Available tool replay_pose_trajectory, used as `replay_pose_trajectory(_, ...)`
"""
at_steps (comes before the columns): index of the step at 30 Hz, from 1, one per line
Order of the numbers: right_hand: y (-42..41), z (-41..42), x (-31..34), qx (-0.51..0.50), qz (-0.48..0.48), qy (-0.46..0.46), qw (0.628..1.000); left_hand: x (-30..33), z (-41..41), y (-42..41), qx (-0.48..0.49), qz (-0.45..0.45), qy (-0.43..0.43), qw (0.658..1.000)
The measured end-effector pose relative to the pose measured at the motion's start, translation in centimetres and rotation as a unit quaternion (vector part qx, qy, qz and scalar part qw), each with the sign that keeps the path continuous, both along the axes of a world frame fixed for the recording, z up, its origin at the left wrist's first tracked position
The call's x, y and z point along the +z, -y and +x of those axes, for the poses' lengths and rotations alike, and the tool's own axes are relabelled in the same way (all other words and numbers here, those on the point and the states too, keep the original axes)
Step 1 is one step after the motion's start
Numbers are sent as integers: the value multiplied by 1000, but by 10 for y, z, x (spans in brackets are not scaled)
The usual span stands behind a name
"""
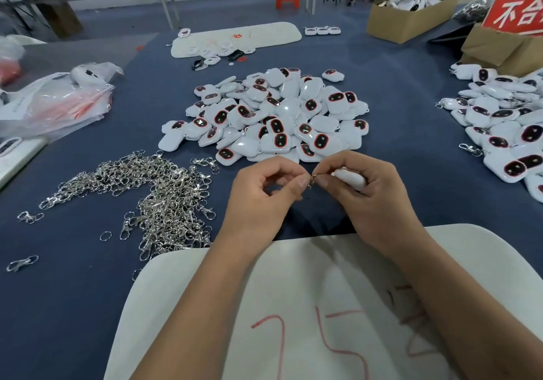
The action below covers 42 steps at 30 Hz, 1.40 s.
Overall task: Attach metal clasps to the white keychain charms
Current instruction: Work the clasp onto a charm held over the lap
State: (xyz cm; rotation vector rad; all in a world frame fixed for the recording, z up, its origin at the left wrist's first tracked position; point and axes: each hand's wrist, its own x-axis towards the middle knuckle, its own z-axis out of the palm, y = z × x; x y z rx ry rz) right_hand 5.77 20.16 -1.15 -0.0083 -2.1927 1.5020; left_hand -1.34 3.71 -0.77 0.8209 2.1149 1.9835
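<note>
Blue cloth table (396, 133), head view only. Both hands are raised just above a white board (293, 306) with red marker scrawl that lies under the forearms. Left hand (261, 200) has its fingers curled, thumb and forefinger pinching a small metal clasp (312, 180) at its tip. Right hand (370, 200) grips a white charm (351, 178) in curled fingers, thumb and forefinger meeting the clasp; the two hands touch at that point. Clasp detail is too small to tell if it is hooked on. Just beyond the hands sits a heap of white charms (273, 115) with dark red-rimmed ovals. Left of the left hand, a heap of loose silver clasps (158, 200), a few strays further left. Right of the right hand, well apart, a second charm pile (505, 121), some with clasps showing. Far left, a plastic bag (58, 100). Far beyond the hands, a white tray (264, 37) with bits, a cardboard box (408, 24) of charms, a red sign (517, 9).
</note>
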Motion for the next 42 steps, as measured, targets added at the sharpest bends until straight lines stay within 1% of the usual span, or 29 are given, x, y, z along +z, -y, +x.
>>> replay_pose_trajectory(3, -4, 0, 0, 54, -86, 30, 994, 2, 0, 1, -24, 6, -6, 1000)
replay_pose_trajectory(5, -6, 0, -1, 66, -119, 46, 990, 2, 0, 2, -34, 15, -6, 999)
replay_pose_trajectory(9, -7, -1, -2, 77, -115, 62, 988, 1, 1, 2, -61, 19, 1, 998)
replay_pose_trajectory(15, -8, 0, 0, 78, -120, 76, 987, 0, 0, 1, -76, 22, 23, 997)
replay_pose_trajectory(20, -7, 0, 0, 74, -131, 87, 985, -3, 1, -1, -72, 12, 25, 997)
replay_pose_trajectory(30, -9, 0, 2, 107, -187, 108, 970, 1, 3, -2, -65, 26, 17, 997)
replay_pose_trajectory(39, -8, 0, 1, 119, -193, 111, 967, 3, 6, -3, -50, 19, -5, 999)
replay_pose_trajectory(42, -7, 0, 1, 117, -197, 105, 968, 3, 5, -3, -49, 27, 2, 998)
